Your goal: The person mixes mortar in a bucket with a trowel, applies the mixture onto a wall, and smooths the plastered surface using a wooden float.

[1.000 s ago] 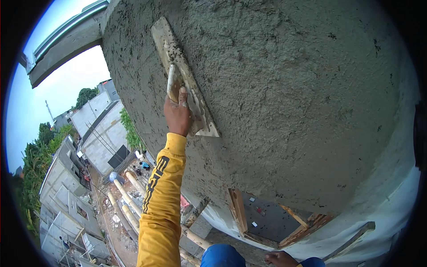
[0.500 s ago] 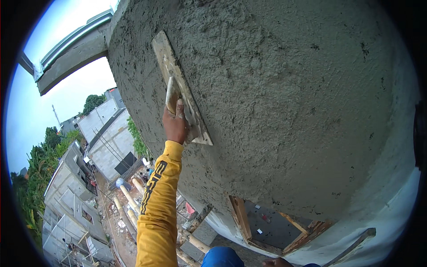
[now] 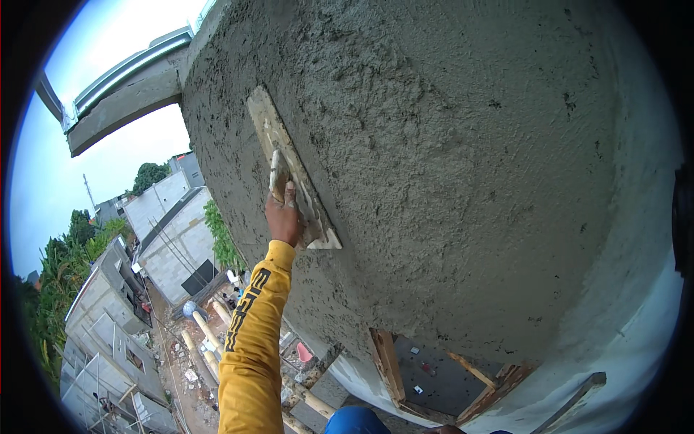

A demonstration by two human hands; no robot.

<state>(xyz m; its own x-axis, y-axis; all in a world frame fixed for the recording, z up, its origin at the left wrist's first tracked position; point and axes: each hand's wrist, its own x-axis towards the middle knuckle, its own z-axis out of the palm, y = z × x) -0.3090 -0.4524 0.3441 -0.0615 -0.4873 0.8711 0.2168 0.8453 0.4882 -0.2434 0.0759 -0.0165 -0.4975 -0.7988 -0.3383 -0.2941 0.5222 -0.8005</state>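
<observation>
My left hand (image 3: 284,218), at the end of a yellow sleeve, is wrapped round the handle of a long plastering float (image 3: 309,204). The float is narrow, pale and smeared with mortar, and tilts with its upper end to the left. Its blade lies against, or very near, the wet grey plaster wall (image 3: 448,188). Left of the float the plaster looks smoother; just right of it the surface is rough and lumpy. Low at the bottom edge, a sliver of what seems to be my right hand (image 3: 444,430) shows beside my blue-clad knee; its fingers are hidden.
A wood-framed opening (image 3: 387,365) is below in the wall. Wooden poles (image 3: 210,327) and a beam (image 3: 571,401) are near my level or lower. Far down at left lie rubble-strewn ground (image 3: 184,376) and block buildings (image 3: 173,242). A concrete ledge (image 3: 126,119) juts out upper left.
My left hand and the float have moved slightly down along the wall. The view has shifted a little, and the grip on the handle stays the same.
</observation>
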